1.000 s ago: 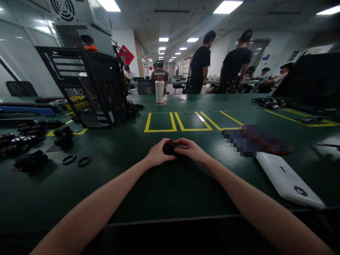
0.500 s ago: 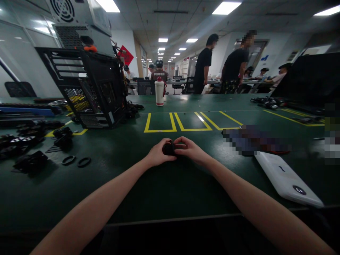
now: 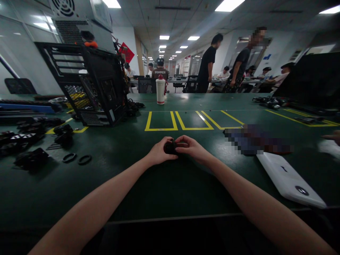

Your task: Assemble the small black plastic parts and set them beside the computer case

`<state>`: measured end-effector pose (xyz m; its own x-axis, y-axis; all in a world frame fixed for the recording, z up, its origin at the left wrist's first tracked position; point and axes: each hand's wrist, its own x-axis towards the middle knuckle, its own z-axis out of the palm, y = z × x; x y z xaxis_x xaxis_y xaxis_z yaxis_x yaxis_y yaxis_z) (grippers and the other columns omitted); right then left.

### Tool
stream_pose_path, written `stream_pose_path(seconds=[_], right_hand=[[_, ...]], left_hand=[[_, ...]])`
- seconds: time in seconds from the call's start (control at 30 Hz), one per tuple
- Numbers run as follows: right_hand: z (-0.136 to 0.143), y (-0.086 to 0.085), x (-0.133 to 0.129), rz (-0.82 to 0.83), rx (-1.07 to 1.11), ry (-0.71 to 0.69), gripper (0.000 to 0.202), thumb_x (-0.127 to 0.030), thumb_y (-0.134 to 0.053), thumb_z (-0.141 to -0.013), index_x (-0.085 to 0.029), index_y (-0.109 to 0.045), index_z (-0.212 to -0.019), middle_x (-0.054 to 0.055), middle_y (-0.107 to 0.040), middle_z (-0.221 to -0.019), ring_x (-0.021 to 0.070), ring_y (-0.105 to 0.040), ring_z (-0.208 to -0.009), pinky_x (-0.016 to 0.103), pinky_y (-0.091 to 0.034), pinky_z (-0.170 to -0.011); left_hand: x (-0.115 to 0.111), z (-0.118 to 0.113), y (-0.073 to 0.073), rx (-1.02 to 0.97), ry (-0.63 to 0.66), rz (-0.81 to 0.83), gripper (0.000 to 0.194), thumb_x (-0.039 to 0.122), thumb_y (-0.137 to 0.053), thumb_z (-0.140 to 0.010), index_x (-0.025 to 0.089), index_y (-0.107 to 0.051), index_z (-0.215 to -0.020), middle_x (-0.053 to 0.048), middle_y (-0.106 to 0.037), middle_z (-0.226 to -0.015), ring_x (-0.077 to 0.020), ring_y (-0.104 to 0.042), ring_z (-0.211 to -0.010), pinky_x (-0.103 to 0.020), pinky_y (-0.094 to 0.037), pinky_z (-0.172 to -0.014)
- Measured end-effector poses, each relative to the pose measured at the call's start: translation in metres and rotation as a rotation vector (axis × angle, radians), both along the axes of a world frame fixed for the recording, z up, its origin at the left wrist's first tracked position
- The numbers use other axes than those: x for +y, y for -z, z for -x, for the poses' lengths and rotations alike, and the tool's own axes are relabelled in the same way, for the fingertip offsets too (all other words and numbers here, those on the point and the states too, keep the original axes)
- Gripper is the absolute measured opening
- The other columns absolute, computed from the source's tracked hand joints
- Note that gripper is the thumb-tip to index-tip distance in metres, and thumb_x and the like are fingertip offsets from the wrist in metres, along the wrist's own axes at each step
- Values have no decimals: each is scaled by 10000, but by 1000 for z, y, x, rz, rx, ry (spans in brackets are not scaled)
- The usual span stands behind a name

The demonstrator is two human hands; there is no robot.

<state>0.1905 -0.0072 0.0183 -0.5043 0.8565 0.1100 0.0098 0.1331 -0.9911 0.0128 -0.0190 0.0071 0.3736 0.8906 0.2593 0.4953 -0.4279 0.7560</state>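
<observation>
Over the green table, my left hand curls its thumb and fingers around a small black round part. From the other side, my right hand pinches at the part's right edge with its fingertips. The part is dark and half covered by the fingers, so its exact kind does not show. Two black rings, a left one and a right one, lie flat on the table to the left of my hands.
At the left stand a black computer case and several black parts. Ahead are a white bottle and yellow tape outlines. To the right lie a white slab-like device and another person's hand.
My hands keep their hold on the black part with hardly any movement. Another person's hand now shows at the right edge. In the background, two standing people have shifted slightly right.
</observation>
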Motion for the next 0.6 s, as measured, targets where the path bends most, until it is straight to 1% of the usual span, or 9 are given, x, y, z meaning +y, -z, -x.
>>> stream_pose_path(seconds=[0.1,0.17,0.3,0.37,0.43,0.53,0.6], right_hand=[[0,0,0,-11,0,-18,357,-137,-648,-597,-184,-523,-929,30,-552,-989,149,-528,-954,331,-398,-873],[0,0,0,-14,-32,-28,366,-148,-646,-604,-189,-522,-946,27,-558,-973,147,-534,-932,336,-399,-871],[1,0,-1,3,-59,21,228,-260,-610,-666,-204,-529,-872,9,-555,-897,135,-545,-837,335,-440,-791],[1,-1,-2,13,-40,32,182,-282,-597,-680,-193,-525,-821,6,-549,-867,128,-548,-798,327,-453,-753],[2,-1,-2,20,-23,26,200,-244,-619,-658,-184,-519,-819,8,-550,-878,131,-551,-818,320,-451,-756],[2,-2,-1,28,-5,17,307,-166,-641,-618,-180,-517,-899,28,-554,-964,148,-540,-922,331,-425,-824],[2,-2,-1,18,-11,7,342,-143,-639,-610,-176,-518,-928,39,-562,-983,151,-538,-938,344,-407,-857]], left_hand=[[0,0,0,-19,-9,-13,651,340,-699,-551,220,-411,-1123,-48,-539,-1057,-210,-528,-964,-368,-408,-841],[0,0,0,-28,-22,-11,651,334,-703,-546,220,-413,-1118,-45,-541,-1055,-210,-528,-967,-371,-406,-845],[0,-1,0,-27,-27,10,668,346,-706,-540,220,-411,-1127,-55,-541,-1072,-223,-521,-991,-390,-394,-860],[0,0,0,-23,-15,15,680,352,-705,-539,222,-405,-1136,-57,-541,-1073,-223,-520,-994,-389,-393,-862],[0,0,0,-22,-8,16,680,357,-702,-541,225,-401,-1137,-53,-541,-1066,-218,-525,-983,-378,-400,-852],[0,0,0,-26,-4,2,658,361,-694,-551,227,-404,-1127,-44,-539,-1059,-208,-527,-973,-364,-405,-843],[0,0,0,-31,-7,-7,644,356,-692,-553,224,-410,-1116,-42,-541,-1053,-207,-528,-967,-364,-404,-842]])
